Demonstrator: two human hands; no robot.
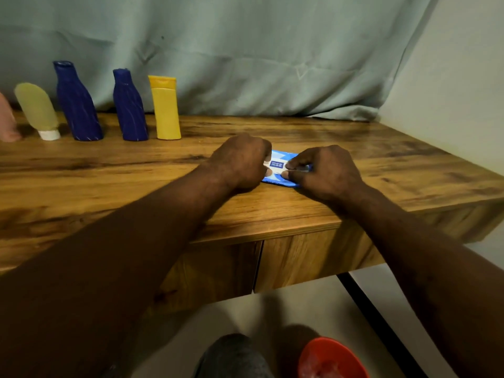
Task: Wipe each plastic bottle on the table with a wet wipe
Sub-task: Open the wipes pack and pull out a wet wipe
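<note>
A blue wet-wipe pack [278,156] with a white label lies flat on the wooden table [109,173]. My left hand [240,162] rests curled on the pack's left end. My right hand [324,173] pinches the pack's top near the label with thumb and forefinger. Along the back left stand several plastic bottles: a pale yellow-green tube [36,109] on its white cap, a tall dark blue bottle [76,102], a shorter dark blue bottle [129,105] and a yellow tube [165,107]. A pink bottle [6,118] is cut off at the left edge.
A pale green cloth [245,50] hangs behind the table. A white wall [450,91] closes the right side. Below the table's front edge are drawer fronts [300,257], a red bowl [330,358] on the floor, and a grey knee [234,356].
</note>
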